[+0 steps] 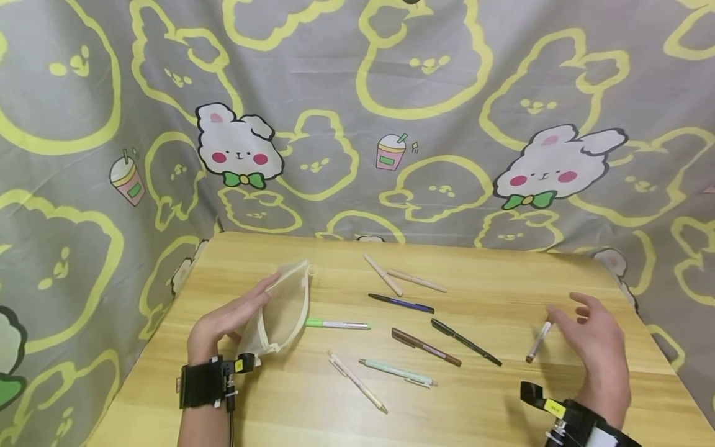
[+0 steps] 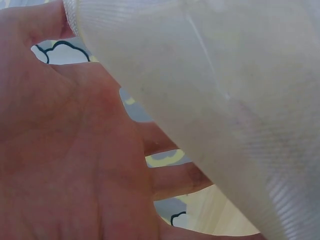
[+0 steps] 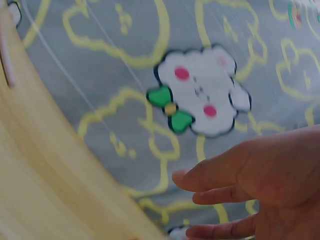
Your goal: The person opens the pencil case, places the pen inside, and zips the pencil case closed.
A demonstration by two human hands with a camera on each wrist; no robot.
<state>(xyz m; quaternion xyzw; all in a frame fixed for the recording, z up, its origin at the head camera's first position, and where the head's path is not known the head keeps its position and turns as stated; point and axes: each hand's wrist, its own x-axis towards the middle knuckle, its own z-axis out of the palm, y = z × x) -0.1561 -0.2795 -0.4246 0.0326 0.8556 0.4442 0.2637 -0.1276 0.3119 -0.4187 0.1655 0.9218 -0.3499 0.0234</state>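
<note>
In the head view, a translucent zip pouch (image 1: pixel 286 310) stands on the left of the table, its mouth gaping to the right. My left hand (image 1: pixel 231 316) holds it from the left side, and the left wrist view shows fingers (image 2: pixel 175 181) reaching behind the clear sheet of the pouch (image 2: pixel 210 100). At the right, a white pen with a brown end (image 1: pixel 539 341) lies by the thumb of my right hand (image 1: pixel 594 335); whether they touch I cannot tell. Nothing shows between the parted thumb and fingers of the right hand (image 3: pixel 245 187) in its wrist view.
Several pens lie mid-table: a green-ended pen (image 1: pixel 337 324) by the pouch, blue (image 1: pixel 401 303), brown (image 1: pixel 426 346), black (image 1: pixel 466 341), mint (image 1: pixel 398 372), cream (image 1: pixel 357 382) and two pale pinkish ones (image 1: pixel 382 274). A patterned grey curtain (image 1: pixel 335 143) borders the wooden table (image 1: pixel 313 410).
</note>
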